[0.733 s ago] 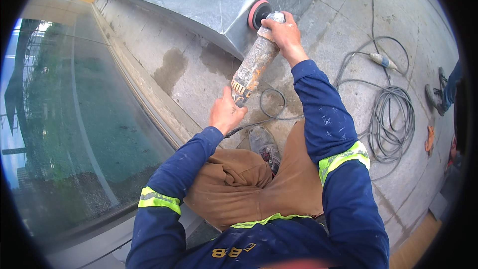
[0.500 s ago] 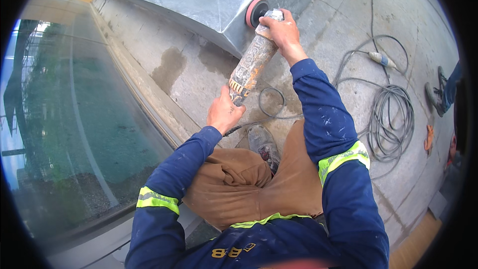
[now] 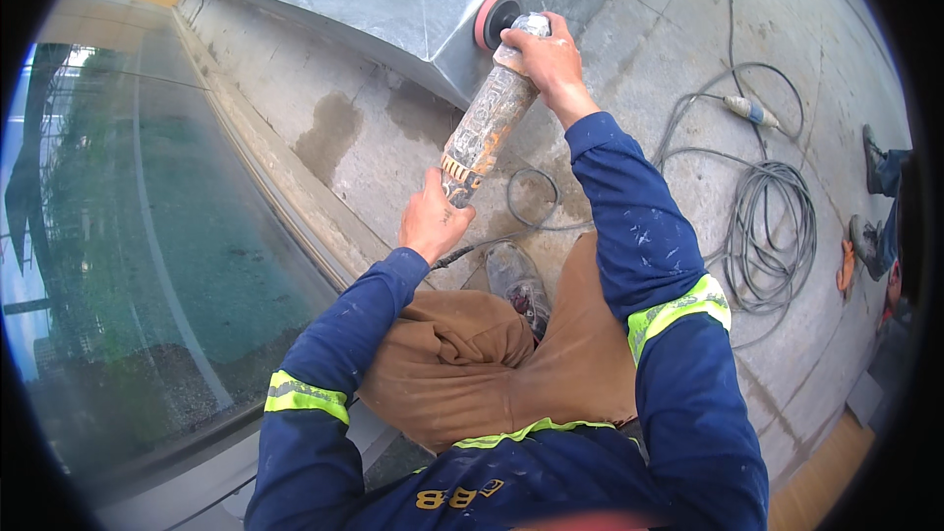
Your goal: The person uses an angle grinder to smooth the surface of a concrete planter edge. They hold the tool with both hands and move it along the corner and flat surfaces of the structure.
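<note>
A dusty, worn angle grinder (image 3: 489, 116) slants across the middle, held in both my hands. My left hand (image 3: 434, 219) wraps round its rear end, where the power cord (image 3: 467, 253) comes out. Near the head, my right hand (image 3: 548, 61) grips the scuffed metal gear housing. A black backing disc with a pink-red pad (image 3: 492, 18) is fitted to the head. The pad stands on edge against the grey concrete wall (image 3: 470, 51), close to its corner; whether its whole face touches is hidden.
Coiled grey cable (image 3: 769, 226) lies on the concrete paving at right, with a pale cable connector (image 3: 749, 111) above it. An orange glove-like item (image 3: 846, 268) rests near another person's shoes (image 3: 867, 244). A glass pane (image 3: 197, 236) fills the left. Damp patches (image 3: 329, 138) mark the ground.
Both hands and the grinder appear slightly further left, the pad still at the wall's corner. At the right edge, the other person's feet have shifted, and two shoes now show apart.
</note>
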`<state>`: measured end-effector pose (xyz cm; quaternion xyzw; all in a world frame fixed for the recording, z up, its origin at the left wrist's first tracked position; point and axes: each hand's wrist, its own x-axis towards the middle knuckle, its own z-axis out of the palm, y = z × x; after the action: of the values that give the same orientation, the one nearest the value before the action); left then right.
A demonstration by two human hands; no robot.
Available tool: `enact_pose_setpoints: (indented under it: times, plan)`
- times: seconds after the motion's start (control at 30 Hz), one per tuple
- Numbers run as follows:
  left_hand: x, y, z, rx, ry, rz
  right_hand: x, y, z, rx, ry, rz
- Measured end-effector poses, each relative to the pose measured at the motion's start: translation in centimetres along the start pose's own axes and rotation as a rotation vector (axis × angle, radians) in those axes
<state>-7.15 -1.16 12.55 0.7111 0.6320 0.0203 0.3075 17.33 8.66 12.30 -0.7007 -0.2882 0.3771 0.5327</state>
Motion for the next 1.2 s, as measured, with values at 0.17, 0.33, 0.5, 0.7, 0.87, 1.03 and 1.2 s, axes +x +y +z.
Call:
enact_pose_setpoints:
  times: [0.17, 0.33, 0.5, 0.7, 0.87, 1.03, 1.2]
  plan:
    - [-0.4, -0.7, 0.7, -0.061, -0.006, 0.058, -0.3, -0.4, 0.1, -0.075, 0.002, 0.02]
    - [-0.3, -0.9, 0.6, 0.004, -0.002, 0.078, 0.4, 0.9, 0.0, -0.063, 0.004, 0.043]
    - [-0.1, -1.0, 0.2, 0.042, 0.026, 0.07, -0.2, 0.1, 0.1, 0.027, 0.018, -0.055]
    - [-0.3, -0.6, 0.0, 0.056, 0.002, 0.048, -0.2, 0.3, 0.1, -0.025, -0.001, -0.014]
    - [0.0, -0.7, -0.2, 0.04, 0.001, 0.044, 0.2, 1.1, 0.2, 0.047, -0.013, 0.052]
    - [-0.4, -0.1, -0.6, 0.065, 0.014, -0.003, 0.0, 0.8, 0.0, 0.128, -0.023, -0.044]
    - [-0.3, 0.1, -0.5, 0.079, 0.014, -0.006, 0.0, 0.5, 0.2, -0.002, 0.004, -0.004]
